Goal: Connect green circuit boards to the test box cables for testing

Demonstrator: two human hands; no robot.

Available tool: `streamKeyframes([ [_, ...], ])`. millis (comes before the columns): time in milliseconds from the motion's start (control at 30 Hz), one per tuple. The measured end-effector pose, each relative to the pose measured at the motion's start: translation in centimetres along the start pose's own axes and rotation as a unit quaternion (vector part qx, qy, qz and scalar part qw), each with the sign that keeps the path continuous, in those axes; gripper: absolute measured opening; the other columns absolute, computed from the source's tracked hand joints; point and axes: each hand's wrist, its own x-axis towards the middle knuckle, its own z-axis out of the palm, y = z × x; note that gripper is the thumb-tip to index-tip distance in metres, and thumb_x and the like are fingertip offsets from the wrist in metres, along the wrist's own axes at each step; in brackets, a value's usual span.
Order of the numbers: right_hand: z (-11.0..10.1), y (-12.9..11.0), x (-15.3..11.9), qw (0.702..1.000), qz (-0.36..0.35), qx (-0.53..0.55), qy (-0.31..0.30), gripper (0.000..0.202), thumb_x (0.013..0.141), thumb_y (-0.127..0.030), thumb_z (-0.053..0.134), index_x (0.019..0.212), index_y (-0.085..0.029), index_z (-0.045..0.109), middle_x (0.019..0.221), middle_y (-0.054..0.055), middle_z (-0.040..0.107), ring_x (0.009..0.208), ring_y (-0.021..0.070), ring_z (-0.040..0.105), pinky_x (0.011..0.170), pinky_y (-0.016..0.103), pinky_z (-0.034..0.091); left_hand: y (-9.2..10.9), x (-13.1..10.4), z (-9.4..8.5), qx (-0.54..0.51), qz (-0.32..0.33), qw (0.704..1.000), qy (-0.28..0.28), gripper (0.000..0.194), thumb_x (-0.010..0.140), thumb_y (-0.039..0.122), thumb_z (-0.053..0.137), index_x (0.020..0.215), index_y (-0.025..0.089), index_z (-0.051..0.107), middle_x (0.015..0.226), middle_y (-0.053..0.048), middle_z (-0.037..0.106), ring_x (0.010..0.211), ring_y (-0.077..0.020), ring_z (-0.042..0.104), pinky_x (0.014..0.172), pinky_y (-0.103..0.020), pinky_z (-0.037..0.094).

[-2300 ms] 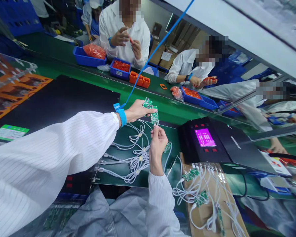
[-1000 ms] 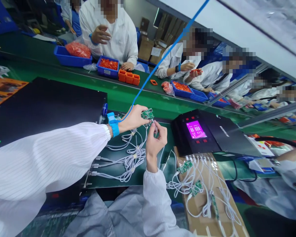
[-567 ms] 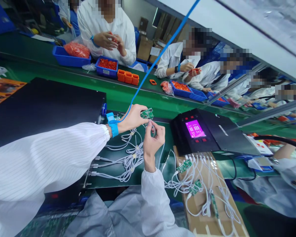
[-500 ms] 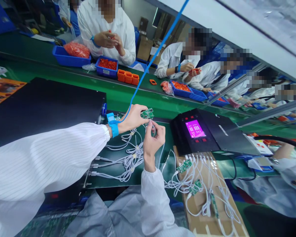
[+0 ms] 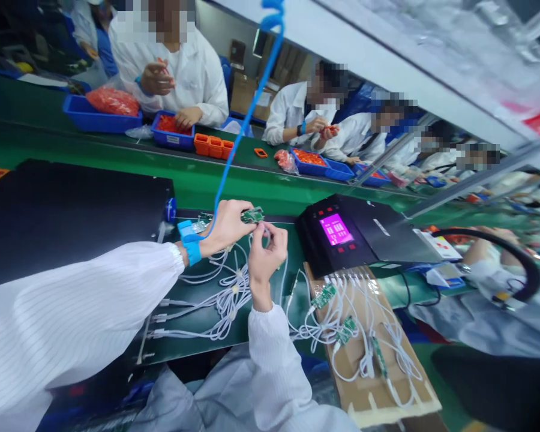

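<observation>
Between the fingers of my left hand (image 5: 227, 225) is a green circuit board (image 5: 252, 215), held above the bench. A blue wrist strap (image 5: 190, 242) with a coiled cord circles that wrist. My right hand (image 5: 269, 252) pinches the end of a white cable (image 5: 285, 273) at the board's lower edge; the fingers hide the plug, so I cannot tell whether it is seated. Below my hands lies a tied bundle of white cables (image 5: 234, 291). To the right, other boards, such as one circuit board (image 5: 324, 296), are attached to white cables on a cardboard sheet (image 5: 364, 393).
A black tester (image 5: 364, 231) with a lit pink screen stands right of my hands. Left is a large black box (image 5: 72, 210). Across the bench, co-workers handle orange parts beside blue bins (image 5: 101, 119). A blue cord (image 5: 247, 114) hangs down to my wrist.
The view has shifted, so most things sit further left. My hands keep their hold on the board and cable. The co-worker opposite has lowered one hand into a blue bin.
</observation>
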Motion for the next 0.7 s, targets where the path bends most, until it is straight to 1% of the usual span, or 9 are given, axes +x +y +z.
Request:
streamKeyframes([
  [100, 0.0, 0.0, 0.0, 1.0, 0.003, 0.022, -0.01, 0.017, 0.098, -0.03, 0.063, 0.099, -0.017, 0.073, 0.094, 0.005, 0.067, 0.084, 0.0145, 0.064, 0.077, 0.03, 0.056, 0.0, 0.2, -0.1, 0.013, -0.017, 1.0, 0.009, 0.017, 0.071, 0.018, 0.071, 0.061, 0.015, 0.058, 0.056, 0.004, 0.053, 0.06, -0.0112, 0.045, 0.056, -0.026, 0.027],
  [167, 0.0, 0.0, 0.1, 0.999, 0.012, 0.028, -0.01, 0.017, 0.098, -0.031, 0.063, 0.1, -0.017, 0.073, 0.095, 0.005, 0.067, 0.085, 0.0144, 0.064, 0.078, 0.029, 0.056, -0.2, 0.2, -0.1, 0.012, -0.021, 1.0, 0.01, 0.021, 0.072, 0.022, 0.073, 0.061, 0.015, 0.057, 0.057, 0.004, 0.054, 0.06, -0.0114, 0.045, 0.056, -0.026, 0.027],
  [300, -0.1, 0.3, 0.3, 0.999, 0.022, 0.035, -0.014, 0.017, 0.098, -0.032, 0.063, 0.1, -0.018, 0.072, 0.094, 0.005, 0.066, 0.086, 0.0145, 0.065, 0.079, 0.03, 0.057, -0.4, 0.2, -0.1, 0.008, -0.032, 0.999, -0.002, 0.024, 0.075, 0.031, 0.074, 0.064, 0.015, 0.061, 0.058, 0.003, 0.056, 0.061, -0.0116, 0.045, 0.056, -0.026, 0.028],
  [467, -0.2, 0.6, 0.6, 0.999, 0.026, 0.042, -0.023, 0.018, 0.098, -0.033, 0.064, 0.101, -0.018, 0.073, 0.095, 0.005, 0.066, 0.086, 0.0144, 0.065, 0.079, 0.03, 0.057, -0.7, 0.1, -0.1, -0.025, -0.055, 0.998, -0.023, 0.027, 0.076, 0.039, 0.075, 0.071, 0.013, 0.069, 0.065, 0.001, 0.063, 0.064, -0.0133, 0.05, 0.058, -0.026, 0.031],
  [600, -0.4, 0.8, 0.7, 0.998, 0.027, 0.051, -0.016, 0.017, 0.097, -0.033, 0.067, 0.1, -0.018, 0.073, 0.094, 0.004, 0.066, 0.085, 0.014, 0.064, 0.077, 0.029, 0.056, -0.9, 0.3, -0.1, -0.044, -0.065, 0.997, -0.017, 0.029, 0.074, 0.042, 0.077, 0.072, 0.013, 0.07, 0.066, 0.0, 0.065, 0.064, -0.0143, 0.052, 0.058, -0.025, 0.033],
  [700, -0.5, 1.0, 0.7, 0.999, 0.023, 0.04, -0.016, 0.018, 0.097, -0.035, 0.067, 0.099, -0.018, 0.073, 0.092, 0.004, 0.066, 0.081, 0.0134, 0.062, 0.075, 0.029, 0.055, -1.0, 0.3, 0.0, -0.057, -0.055, 0.997, -0.007, 0.03, 0.074, 0.042, 0.079, 0.07, 0.014, 0.07, 0.066, -0.001, 0.065, 0.064, -0.0152, 0.053, 0.058, -0.025, 0.034],
])
